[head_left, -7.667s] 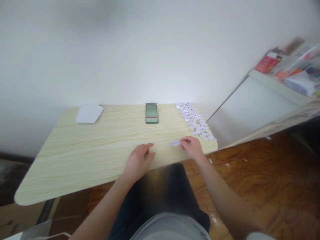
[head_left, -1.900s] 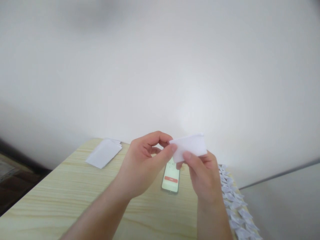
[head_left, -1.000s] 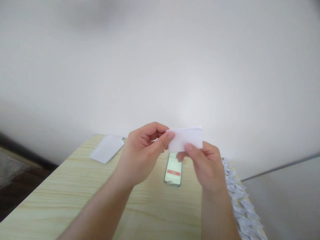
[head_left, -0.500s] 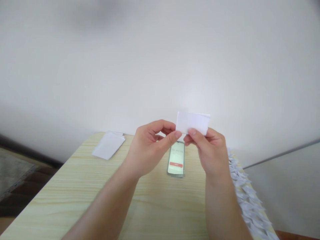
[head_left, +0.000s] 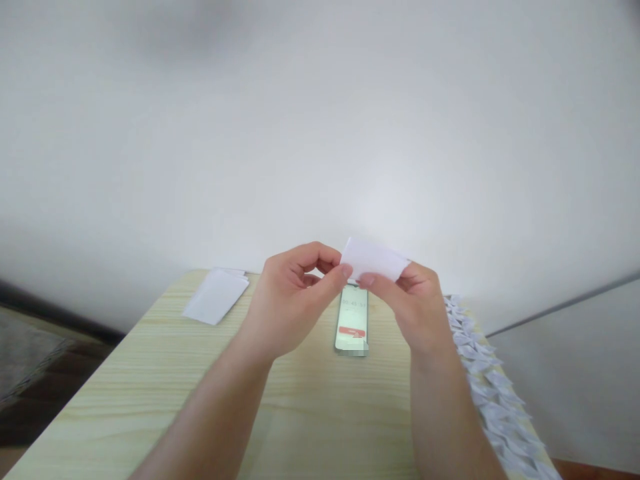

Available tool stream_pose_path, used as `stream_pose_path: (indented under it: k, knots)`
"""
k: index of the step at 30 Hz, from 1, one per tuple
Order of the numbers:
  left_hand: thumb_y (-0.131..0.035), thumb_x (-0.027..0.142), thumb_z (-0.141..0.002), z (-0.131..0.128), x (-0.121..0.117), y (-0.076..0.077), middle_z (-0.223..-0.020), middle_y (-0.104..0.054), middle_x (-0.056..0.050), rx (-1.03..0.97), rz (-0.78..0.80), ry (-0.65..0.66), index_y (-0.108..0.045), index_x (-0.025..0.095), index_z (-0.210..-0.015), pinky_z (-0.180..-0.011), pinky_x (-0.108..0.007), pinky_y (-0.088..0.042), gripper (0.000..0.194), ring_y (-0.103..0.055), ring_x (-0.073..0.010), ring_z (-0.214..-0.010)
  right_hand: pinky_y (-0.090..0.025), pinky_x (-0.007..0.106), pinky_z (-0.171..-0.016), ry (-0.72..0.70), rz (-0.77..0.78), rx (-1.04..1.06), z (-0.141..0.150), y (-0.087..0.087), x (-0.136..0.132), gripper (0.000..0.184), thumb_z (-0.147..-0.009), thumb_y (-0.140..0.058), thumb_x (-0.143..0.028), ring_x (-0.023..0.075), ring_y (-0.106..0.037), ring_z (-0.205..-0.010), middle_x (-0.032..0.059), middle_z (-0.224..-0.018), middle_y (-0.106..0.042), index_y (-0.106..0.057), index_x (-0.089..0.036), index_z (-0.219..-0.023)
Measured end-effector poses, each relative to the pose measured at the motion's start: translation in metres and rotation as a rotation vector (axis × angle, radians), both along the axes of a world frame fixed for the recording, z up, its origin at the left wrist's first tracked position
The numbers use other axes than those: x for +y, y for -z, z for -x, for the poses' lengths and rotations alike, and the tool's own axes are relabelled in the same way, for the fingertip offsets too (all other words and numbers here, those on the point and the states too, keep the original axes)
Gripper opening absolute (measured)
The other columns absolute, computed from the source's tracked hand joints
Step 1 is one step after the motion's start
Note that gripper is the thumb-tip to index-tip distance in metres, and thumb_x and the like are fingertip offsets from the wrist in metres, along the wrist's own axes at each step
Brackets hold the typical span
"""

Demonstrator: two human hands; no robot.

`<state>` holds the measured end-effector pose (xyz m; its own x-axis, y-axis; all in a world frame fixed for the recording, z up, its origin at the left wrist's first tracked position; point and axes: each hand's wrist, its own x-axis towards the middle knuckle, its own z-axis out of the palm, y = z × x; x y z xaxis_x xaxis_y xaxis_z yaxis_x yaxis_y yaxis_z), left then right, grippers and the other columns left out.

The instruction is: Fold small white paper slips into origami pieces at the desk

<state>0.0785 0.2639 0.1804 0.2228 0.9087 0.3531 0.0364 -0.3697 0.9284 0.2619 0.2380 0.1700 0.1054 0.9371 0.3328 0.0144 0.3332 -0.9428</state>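
Between my two hands a folded piece of white paper (head_left: pixel 375 259) is held up above the far part of the table, tilted down to the right. My left hand (head_left: pixel 297 293) pinches its lower left corner between thumb and fingers. My right hand (head_left: pixel 417 300) grips the lower right part, thumb in front and fingers behind, where they are mostly hidden. Under the paper, a phone (head_left: pixel 352 320) lies flat with its screen lit, showing a timer and a red button.
A small stack of white paper sheets (head_left: pixel 216 297) lies at the far left of the wooden table (head_left: pixel 330 413). Many folded white paper pieces (head_left: pixel 493 383) line the right edge, beside my right forearm. A pale wall (head_left: pixel 320 133) rises behind the table.
The folded paper has moved slightly left and down and now tilts, its right end lower. My right hand shifted left with it, its thumb sliding along the lower edge.
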Motion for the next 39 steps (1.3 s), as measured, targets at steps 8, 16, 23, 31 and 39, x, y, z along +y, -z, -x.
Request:
stream_pose_path:
  k: [8,16,23,31,39]
  knots:
    - [-0.068,0.030,-0.092,0.003,-0.005,-0.004,-0.077,-0.070,0.003,0.233,-0.014,0.062,-0.071,0.021,-0.083,-0.063,-0.025,-0.046,0.013,-0.060,-0.0113,-0.069,-0.053,0.023,-0.061,0.140,-0.095,-0.037,-0.003,-0.005,0.000,0.005,-0.086,-0.082,-0.030,0.0123,-0.066,-0.069,-0.0008,-0.081,-0.078,-0.082,-0.025,-0.087]
    - [-0.069,0.035,-0.093,0.001,-0.001,0.000,-0.078,-0.068,-0.001,0.062,0.016,0.037,-0.071,0.019,-0.086,-0.061,-0.025,-0.045,0.018,-0.058,-0.0136,-0.072,-0.050,0.023,-0.056,0.126,-0.058,-0.049,-0.001,-0.005,-0.003,0.011,-0.089,-0.079,-0.034,0.0122,-0.064,-0.064,-0.0013,-0.075,-0.075,-0.080,-0.024,-0.088]
    - [-0.070,0.040,-0.093,0.004,0.004,0.001,-0.077,-0.063,-0.001,-0.002,0.011,0.017,-0.067,0.019,-0.087,-0.060,-0.026,-0.043,0.022,-0.055,-0.0142,-0.069,-0.052,0.027,-0.065,0.049,-0.004,-0.118,0.000,-0.006,-0.003,0.017,-0.092,-0.075,-0.037,0.0164,-0.067,-0.073,0.0020,-0.081,-0.076,-0.079,-0.021,-0.088]
    - [-0.075,0.041,-0.089,0.002,0.004,0.000,-0.078,-0.065,-0.001,0.008,0.012,0.023,-0.071,0.019,-0.088,-0.058,-0.025,-0.042,0.023,-0.055,-0.0133,-0.069,-0.050,0.026,-0.063,0.078,-0.028,-0.074,0.002,-0.004,-0.002,0.013,-0.089,-0.078,-0.036,0.0154,-0.064,-0.070,0.0000,-0.078,-0.073,-0.078,-0.023,-0.088]
    - [-0.075,0.039,-0.090,0.006,0.007,-0.001,-0.074,-0.066,-0.001,-0.011,0.000,0.006,-0.072,0.019,-0.081,-0.056,-0.025,-0.038,0.022,-0.051,-0.0118,-0.064,-0.047,0.027,-0.060,0.010,-0.014,-0.074,-0.001,-0.005,-0.002,0.018,-0.090,-0.077,-0.037,0.0151,-0.060,-0.067,-0.0002,-0.074,-0.070,-0.076,-0.021,-0.083]
